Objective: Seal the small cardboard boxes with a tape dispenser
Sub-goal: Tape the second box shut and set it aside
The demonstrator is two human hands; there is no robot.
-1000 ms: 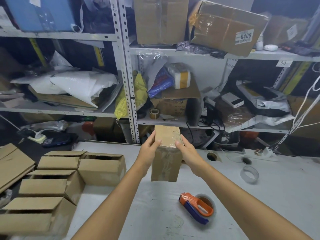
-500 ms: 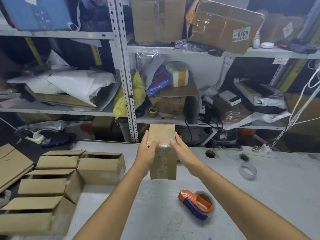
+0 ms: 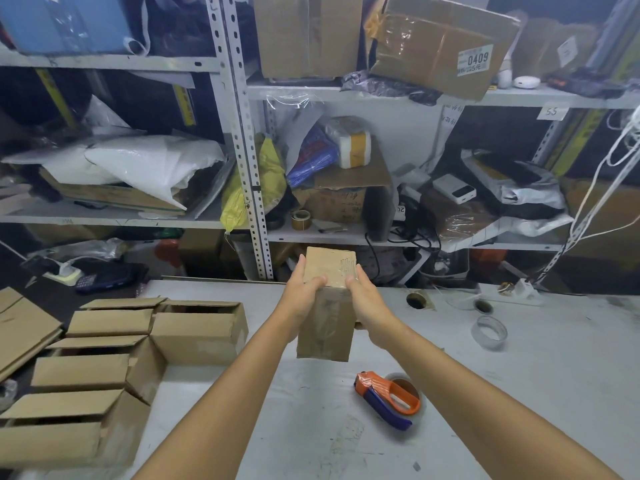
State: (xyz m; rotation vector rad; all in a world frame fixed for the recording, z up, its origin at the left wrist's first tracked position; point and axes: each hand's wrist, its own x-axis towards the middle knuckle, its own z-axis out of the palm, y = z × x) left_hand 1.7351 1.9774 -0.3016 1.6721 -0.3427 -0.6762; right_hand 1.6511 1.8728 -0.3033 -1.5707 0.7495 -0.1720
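Both hands clasp the small cardboard box [image 3: 325, 327] between them: the left hand [image 3: 303, 299] wraps its left side and the right hand [image 3: 369, 301] its right side, each thumb pressed onto the near edge of the top face.

In the head view, the box is held in the air over the far middle of the grey table [image 3: 519, 393], touching nothing but the hands. Below it and slightly to the right, the orange and blue tape dispenser [image 3: 388, 400] lies on its side on the table, well apart from both hands. A clear tape roll [image 3: 489, 332] lies flat further right. To the left stands a cluster of open boxes [image 3: 197, 330] with their flaps up, and flattened cardboard [image 3: 20, 327] lies at the left edge. Behind the table, metal shelving [image 3: 239, 133] is crowded with bags and cartons.

The fingers behind the box are hidden, and so are its far side and bottom. Glossy tape seems to run over the top and down the near face, though its edges are hard to trace.

The box stands on end, long axis roughly vertical, its top leaning slightly away towards the shelving.
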